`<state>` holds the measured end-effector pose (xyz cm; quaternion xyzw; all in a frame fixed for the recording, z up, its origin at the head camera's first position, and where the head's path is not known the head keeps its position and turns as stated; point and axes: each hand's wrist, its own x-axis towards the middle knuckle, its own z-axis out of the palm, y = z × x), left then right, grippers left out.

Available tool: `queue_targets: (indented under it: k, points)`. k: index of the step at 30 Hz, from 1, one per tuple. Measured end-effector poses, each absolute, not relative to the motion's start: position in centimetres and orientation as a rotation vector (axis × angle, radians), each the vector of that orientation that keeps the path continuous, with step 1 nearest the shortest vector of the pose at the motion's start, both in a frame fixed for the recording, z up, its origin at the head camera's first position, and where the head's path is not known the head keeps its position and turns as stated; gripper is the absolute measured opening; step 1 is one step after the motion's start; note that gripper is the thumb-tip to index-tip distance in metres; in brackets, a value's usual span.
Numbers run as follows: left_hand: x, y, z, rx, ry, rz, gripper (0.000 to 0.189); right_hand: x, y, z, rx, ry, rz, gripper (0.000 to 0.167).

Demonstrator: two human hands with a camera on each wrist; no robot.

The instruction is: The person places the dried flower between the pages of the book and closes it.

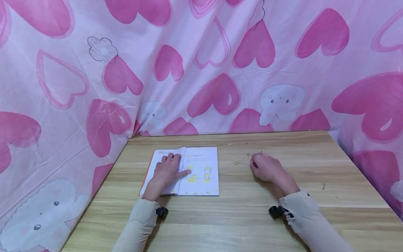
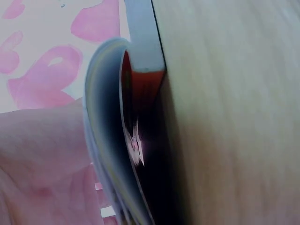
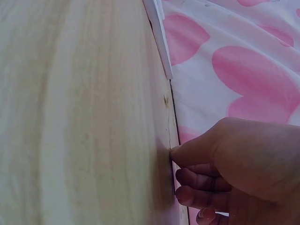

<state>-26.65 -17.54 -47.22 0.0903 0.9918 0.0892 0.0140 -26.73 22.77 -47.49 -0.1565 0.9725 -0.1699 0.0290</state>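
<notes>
An open book (image 1: 201,154) with yellow-and-white drawings lies on the table. My left hand (image 1: 167,171) rests on its left page, fingers spread forward and thumb reaching over the right page. In the left wrist view the curved pages (image 2: 101,93) stand beside the palm. To the right of the book, my right hand (image 1: 267,168) pinches the thin stem of a small yellow flower (image 1: 236,162) between thumb and fingertips, low over the table. The flower head points left, toward the book. A small green sprig (image 1: 248,154) lies just beyond the fingers.
Tiny plant bits (image 1: 324,186) are scattered on the wooden table (image 1: 220,224), to the right and near the back. A pink heart-patterned cloth (image 1: 201,70) hangs along the back and both sides.
</notes>
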Motion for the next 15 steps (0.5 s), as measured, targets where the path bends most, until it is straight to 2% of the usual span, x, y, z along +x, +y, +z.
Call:
queue_targets:
  k: [15]
  points:
    - [-26.55,-17.55,-47.05,0.286,3.073,0.292,0.086,-26.33,22.34,-47.83,-0.585,3.048,-0.584,0.016]
